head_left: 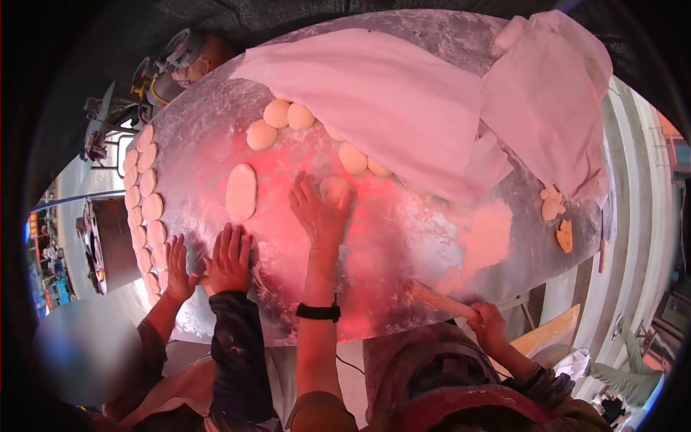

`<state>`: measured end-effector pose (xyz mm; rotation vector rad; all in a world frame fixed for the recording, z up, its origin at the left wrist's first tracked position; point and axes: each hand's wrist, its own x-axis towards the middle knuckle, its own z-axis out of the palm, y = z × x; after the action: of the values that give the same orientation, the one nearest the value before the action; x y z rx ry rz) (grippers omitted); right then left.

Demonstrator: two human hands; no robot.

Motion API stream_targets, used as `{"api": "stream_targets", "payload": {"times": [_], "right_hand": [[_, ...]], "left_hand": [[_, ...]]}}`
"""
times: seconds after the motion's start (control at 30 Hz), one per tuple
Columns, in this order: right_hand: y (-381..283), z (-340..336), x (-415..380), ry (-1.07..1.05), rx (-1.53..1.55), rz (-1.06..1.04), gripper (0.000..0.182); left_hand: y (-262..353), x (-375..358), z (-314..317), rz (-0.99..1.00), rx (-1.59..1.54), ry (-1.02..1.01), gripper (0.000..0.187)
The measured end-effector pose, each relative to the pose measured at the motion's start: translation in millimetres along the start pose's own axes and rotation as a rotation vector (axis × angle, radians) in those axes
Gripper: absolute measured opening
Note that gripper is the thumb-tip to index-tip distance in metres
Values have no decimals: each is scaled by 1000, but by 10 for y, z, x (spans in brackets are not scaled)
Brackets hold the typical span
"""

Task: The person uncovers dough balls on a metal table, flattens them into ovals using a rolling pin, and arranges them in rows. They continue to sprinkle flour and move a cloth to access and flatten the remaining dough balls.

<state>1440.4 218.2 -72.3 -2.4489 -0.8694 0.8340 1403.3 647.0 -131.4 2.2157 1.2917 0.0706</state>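
My left hand [320,216], with a dark band at its wrist, reaches over the middle of the floured table [288,288]. Its thumb and fingers are around a pale dough ball [335,190], which touches thumb and index finger. At the near right edge my right hand [489,327] is closed on the end of a wooden rolling pin [439,299], whose far end rests on the table. Ahead of my left hand are more dough balls [261,135], some partly under a pink-looking cloth [381,93]. A flattened oval of dough [241,192] lies to the left.
On my left a co-worker has both hands [229,261] low over the table, near a rolling pin partly hidden by them. Several flat dough rounds [152,207] line the left edge. Dough scraps [564,236] lie far right, near bunched cloth [551,93]. Gas cylinders [167,85] stand beyond.
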Motion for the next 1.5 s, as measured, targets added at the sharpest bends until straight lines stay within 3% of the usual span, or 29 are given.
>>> {"api": "stream_targets", "payload": {"times": [0.07,0.1,0.13,0.2,0.33,0.4,0.43,0.47,0.57,0.67,0.7,0.77,0.8,0.87,0.9,0.93,1.0,1.07,1.13,1.2,1.23,1.37,1.5], "right_hand": [[91,-42,-69,-26,19,37,34],[130,-52,-72,-31,31,37,33],[136,-82,-71,-30,29,54,33],[151,-115,-43,-8,81,8,32],[371,-173,-101,8,140,-8,34],[497,-264,-180,16,149,33,34],[569,-312,-224,29,156,65,34],[672,-337,-280,16,158,63,34],[900,-418,-378,45,203,161,34],[1048,-547,-456,37,237,195,34],[1088,-574,-481,36,240,193,34],[1173,-634,-520,22,243,191,35],[1218,-660,-518,21,244,181,35],[1290,-705,-602,32,228,120,36],[1321,-731,-640,29,231,122,36],[1345,-760,-640,29,231,106,36],[1390,-788,-628,26,237,80,36],[1418,-802,-605,7,271,79,36],[1390,-853,-555,-27,289,71,36],[1384,-854,-487,-52,309,68,36],[1412,-820,-436,-28,309,-10,36],[1182,-841,-199,-102,361,-74,35],[919,-770,109,-112,348,-189,35]], "left_hand": [[-254,-3,465,346,-104,451,62],[-153,-138,560,358,-81,302,61],[-96,-339,717,362,-88,287,61],[-100,-865,1042,471,-269,95,60],[5,-1426,1097,535,-394,-92,60],[349,-1416,754,303,78,250,52],[451,-1468,743,340,225,328,43],[462,-1557,856,329,232,325,43],[444,-1807,1100,559,-8,152,31],[635,-2158,1225,409,-199,233,33],[723,-2292,1281,409,-195,235,33],[908,-2517,1339,595,-57,68,36],[930,-2481,1306,592,-53,77,36],[896,-2300,1177,507,259,297,39],[846,-2173,1211,364,305,401,40],[830,-2106,1346,364,309,405,40],[871,-2063,1528,332,-61,433,42],[971,-2304,1537,512,-173,164,36],[868,-2358,1400,382,-142,118,35],[724,-2328,1228,192,170,380,38],[712,-2288,1218,173,79,447,39],[767,-2150,1403,364,-149,299,45],[653,-2201,956,116,-349,291,50]]}}
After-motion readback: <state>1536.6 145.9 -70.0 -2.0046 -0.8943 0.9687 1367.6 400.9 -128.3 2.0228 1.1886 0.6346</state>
